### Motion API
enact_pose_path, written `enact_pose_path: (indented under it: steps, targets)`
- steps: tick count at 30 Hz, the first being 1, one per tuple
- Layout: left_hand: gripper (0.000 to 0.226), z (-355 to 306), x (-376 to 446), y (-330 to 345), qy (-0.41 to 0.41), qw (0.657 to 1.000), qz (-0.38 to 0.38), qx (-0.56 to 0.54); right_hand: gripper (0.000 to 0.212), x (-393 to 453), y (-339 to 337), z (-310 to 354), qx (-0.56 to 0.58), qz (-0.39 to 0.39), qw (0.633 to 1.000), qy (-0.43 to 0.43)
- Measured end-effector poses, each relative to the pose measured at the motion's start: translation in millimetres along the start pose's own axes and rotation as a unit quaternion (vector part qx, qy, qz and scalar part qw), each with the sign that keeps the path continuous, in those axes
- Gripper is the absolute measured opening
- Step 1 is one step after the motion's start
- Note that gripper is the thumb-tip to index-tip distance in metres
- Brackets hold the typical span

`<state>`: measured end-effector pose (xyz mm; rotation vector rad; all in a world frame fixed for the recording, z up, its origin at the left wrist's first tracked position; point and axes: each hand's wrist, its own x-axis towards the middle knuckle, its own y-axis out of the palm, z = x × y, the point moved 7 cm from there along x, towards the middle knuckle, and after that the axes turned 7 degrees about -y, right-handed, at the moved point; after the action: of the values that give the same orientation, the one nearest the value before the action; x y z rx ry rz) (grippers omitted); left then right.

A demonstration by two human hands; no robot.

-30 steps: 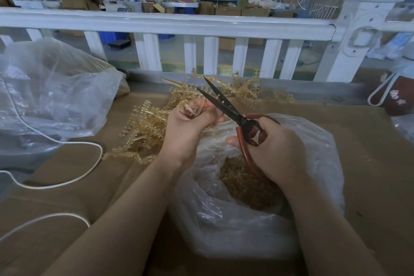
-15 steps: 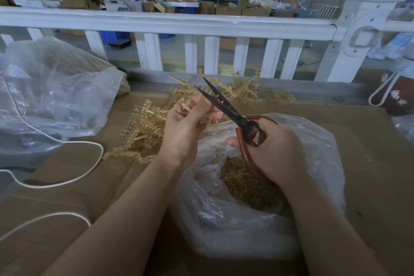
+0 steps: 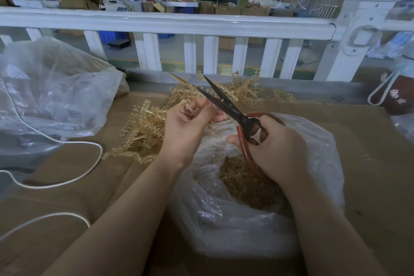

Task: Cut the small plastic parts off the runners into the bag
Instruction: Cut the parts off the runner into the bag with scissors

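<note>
Factory hall behind, cartons and machines beyond a white railing point(image 3: 170, 23) along the far edge. Brown cardboard-covered table point(image 3: 369, 163) below it, carrying everything else. Big clear plastic bag point(image 3: 51, 96) slumped at the left, crumpled, contents not readable. White cable point(image 3: 89, 163) looping across the table in front of it. Open clear bag point(image 3: 224, 219) at centre, just under both hands, mouth upward, heap of cut tan parts point(image 3: 246, 186) inside. Pile of tan plastic runners point(image 3: 145, 132) spread on the table behind and left of that bag, reaching toward the railing. Dark red pouch with a white cord point(image 3: 394, 96) at the far right edge.

Right hand point(image 3: 277, 150) over the bag mouth, fingers curled through and around the red handles of the scissors point(image 3: 226, 103). 2 dark blades parted, tips pointing up and away to the left. Left hand point(image 3: 188, 125) just beside the blades, fingers and thumb pinching a small runner piece point(image 3: 190, 107) held near the blade edges; contact with the blades not clear.
</note>
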<state>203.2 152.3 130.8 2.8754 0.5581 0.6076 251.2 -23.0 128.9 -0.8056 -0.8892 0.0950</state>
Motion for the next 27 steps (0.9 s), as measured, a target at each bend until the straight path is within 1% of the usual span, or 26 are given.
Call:
enact_pose_path:
  steps: [3, 7, 11, 14, 18, 23, 27]
  targets:
    - [0.007, -1.2, -0.6, 1.4, 0.004, 1.000, 0.007, 0.001, 0.051, -0.2, -0.3, -1.5, 0.006, 0.000, 1.000, 0.000]
    - [0.014, -0.9, -1.2, 1.9, -0.001, 1.000, 0.009, 0.000, 0.058, -0.5, 1.9, -1.5, 0.017, 0.010, 1.000, 0.000]
    - [0.017, -0.6, -0.8, 2.5, 0.001, 1.000, 0.014, -0.003, 0.055, -0.6, 2.6, -2.9, 0.028, 0.009, 1.000, 0.001]
    - [0.016, -0.4, -0.3, 1.2, 0.000, 1.000, 0.011, -0.006, 0.062, -1.0, 6.1, -4.7, 0.034, 0.019, 0.999, 0.006]
    - [0.021, 0.8, 0.8, 0.1, 0.005, 1.000, 0.011, -0.010, 0.064, 0.0, 3.1, -4.1, 0.016, 0.012, 1.000, 0.016]
    - [0.009, 1.6, 1.8, 3.6, 0.014, 0.999, 0.031, 0.025, 0.070, 0.5, 3.9, -4.3, -0.006, 0.029, 0.999, 0.014]
    - [0.014, 1.4, 2.8, 0.3, 0.015, 0.999, 0.027, 0.011, 0.072, 0.6, 5.1, -4.5, -0.003, 0.034, 0.999, 0.014]
